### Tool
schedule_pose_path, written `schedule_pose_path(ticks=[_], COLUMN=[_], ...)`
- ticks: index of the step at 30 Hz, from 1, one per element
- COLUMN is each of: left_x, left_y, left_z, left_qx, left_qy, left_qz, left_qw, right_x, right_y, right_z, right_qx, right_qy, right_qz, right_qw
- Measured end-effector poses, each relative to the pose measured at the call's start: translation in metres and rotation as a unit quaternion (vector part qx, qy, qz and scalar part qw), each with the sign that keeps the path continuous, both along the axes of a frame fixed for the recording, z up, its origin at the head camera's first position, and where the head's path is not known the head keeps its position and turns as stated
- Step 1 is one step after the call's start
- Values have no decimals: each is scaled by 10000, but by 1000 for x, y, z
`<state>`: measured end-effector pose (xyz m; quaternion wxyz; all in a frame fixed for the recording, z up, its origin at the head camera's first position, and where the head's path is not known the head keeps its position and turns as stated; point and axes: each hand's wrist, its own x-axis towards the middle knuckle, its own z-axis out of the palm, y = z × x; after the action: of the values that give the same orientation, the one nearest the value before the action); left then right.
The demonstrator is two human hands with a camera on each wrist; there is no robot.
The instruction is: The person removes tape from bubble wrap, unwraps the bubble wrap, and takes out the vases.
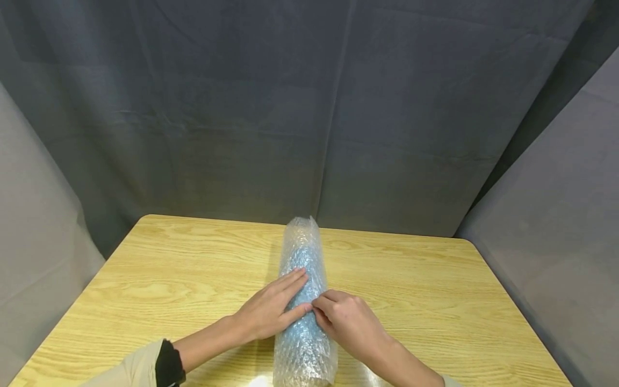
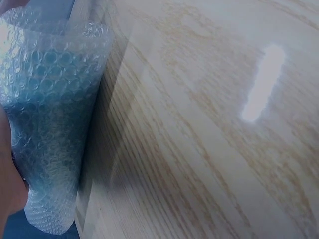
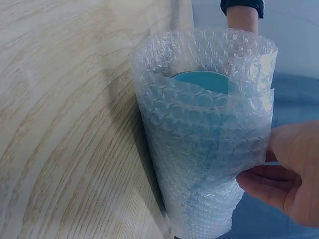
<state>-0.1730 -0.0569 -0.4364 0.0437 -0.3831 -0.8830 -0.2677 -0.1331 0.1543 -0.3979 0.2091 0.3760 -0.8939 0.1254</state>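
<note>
A roll of clear bubble wrap (image 1: 306, 360) lies lengthwise on the table, wound around a light-blue object (image 3: 202, 80). In the right wrist view the object's rounded blue end shows inside the open end of the wrap; its kind cannot be told. My left hand (image 1: 273, 310) rests on top of the roll, fingers extended and thumb pointing towards the right hand. My right hand (image 1: 350, 325) has its thumb and fingertips together at the wrap's loose edge, pinching it close to the left thumb. Only part of the left hand (image 2: 11, 177) appears in the left wrist view.
The wood-grain table (image 1: 193, 258) extends on both sides of the roll. A dark grey curtain (image 1: 242, 118) hangs behind its far edge, with lighter cloth panels (image 1: 556, 215) at the sides. Lamp glare (image 2: 264, 84) reflects off the tabletop.
</note>
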Motion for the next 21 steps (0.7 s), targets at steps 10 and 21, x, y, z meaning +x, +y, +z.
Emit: schedule_pose_path(ticks=[10, 21], left_x=[0, -1], left_y=[0, 1], left_z=[-2, -2], left_qx=[38, 63], left_qy=[-8, 9], left_qz=[4, 16], left_qw=[10000, 10000], right_x=[-4, -9], right_y=[1, 3], right_z=[-4, -4], right_qx=[-144, -255], right_qy=[-9, -1], right_qz=[47, 77], right_qw=[9999, 9996])
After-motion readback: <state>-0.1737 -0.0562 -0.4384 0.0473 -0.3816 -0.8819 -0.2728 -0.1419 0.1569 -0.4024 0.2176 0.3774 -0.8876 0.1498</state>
